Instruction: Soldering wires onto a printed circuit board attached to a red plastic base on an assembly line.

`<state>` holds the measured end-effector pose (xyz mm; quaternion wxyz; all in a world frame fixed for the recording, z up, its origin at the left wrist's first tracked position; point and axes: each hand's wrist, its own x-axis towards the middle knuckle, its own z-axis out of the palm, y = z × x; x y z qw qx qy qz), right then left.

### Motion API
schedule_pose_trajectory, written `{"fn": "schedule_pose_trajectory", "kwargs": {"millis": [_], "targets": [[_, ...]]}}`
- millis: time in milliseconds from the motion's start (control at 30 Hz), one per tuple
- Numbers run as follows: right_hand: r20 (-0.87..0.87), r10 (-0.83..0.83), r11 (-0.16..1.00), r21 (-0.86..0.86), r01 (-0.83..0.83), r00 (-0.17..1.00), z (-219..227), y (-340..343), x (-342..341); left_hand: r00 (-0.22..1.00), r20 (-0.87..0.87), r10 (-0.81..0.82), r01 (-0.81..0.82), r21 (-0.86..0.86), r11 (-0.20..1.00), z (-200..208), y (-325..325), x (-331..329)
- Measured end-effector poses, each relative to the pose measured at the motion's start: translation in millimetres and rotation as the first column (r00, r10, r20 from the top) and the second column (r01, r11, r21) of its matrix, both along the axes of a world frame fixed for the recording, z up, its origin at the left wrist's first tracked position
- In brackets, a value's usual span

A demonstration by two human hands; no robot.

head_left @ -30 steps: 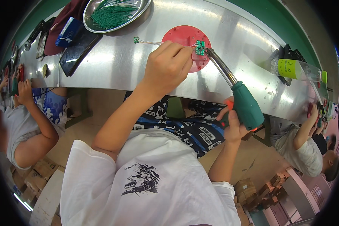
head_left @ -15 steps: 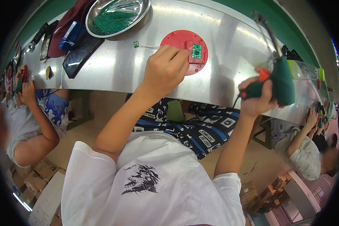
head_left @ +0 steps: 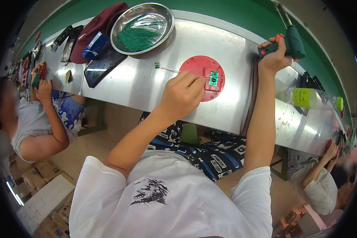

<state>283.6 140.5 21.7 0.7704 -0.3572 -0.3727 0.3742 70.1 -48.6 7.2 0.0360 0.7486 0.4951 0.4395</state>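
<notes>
On the metal bench lies a round red fixture (head_left: 192,64), and a small green circuit board (head_left: 214,79) sits in its raised block. My left hand (head_left: 182,94) is closed over the fixture's left side, fingertips pinching thin wires (head_left: 168,70) at the board's edge. Those wires run left to a tiny green board (head_left: 157,65) on the bench. Up at the right, my right hand (head_left: 276,58) grips the handle of a dark green soldering gun (head_left: 295,43) with an orange-red trigger. Its metal tip points away from me, well apart from the board.
A steel bowl (head_left: 171,23) of green wires stands behind my left hand. Left of it are a maroon cap (head_left: 83,43), a blue box (head_left: 96,45) and a dark phone-like slab (head_left: 93,75). A bottle (head_left: 303,98) lies at right. People work on both sides.
My right hand has carried the soldering gun up and away from me, toward the bench's far edge. My left hand keeps its pinch at the board. The whole view has shifted slightly.
</notes>
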Motion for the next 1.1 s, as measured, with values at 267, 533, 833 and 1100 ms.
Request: {"fn": "schedule_pose_trajectory", "kwargs": {"millis": [267,533,833,1100], "targets": [[0.048,0.026,1.000,0.012,-0.027,0.999,-3.1,2.8,6.6,0.999,-0.047,0.022,-0.022,0.013,1.000,3.4,3.2,1.1],[-0.040,-0.047,0.999,0.005,0.047,0.998,-4.4,4.2,4.0,0.988,-0.045,0.146,-0.143,0.068,0.987,22.2,-0.2,2.8],[-0.028,-0.223,0.974,-0.046,0.221,0.974,1.0,-2.2,10.5,0.869,-0.418,0.264,-0.151,0.284,0.947,33.3,102.7,-2.3],[-0.103,-0.235,0.971,-0.075,0.228,0.967,4.7,-0.4,7.5,0.939,-0.163,-0.301,0.342,0.414,0.843,34.8,122.7,99.1]]}}
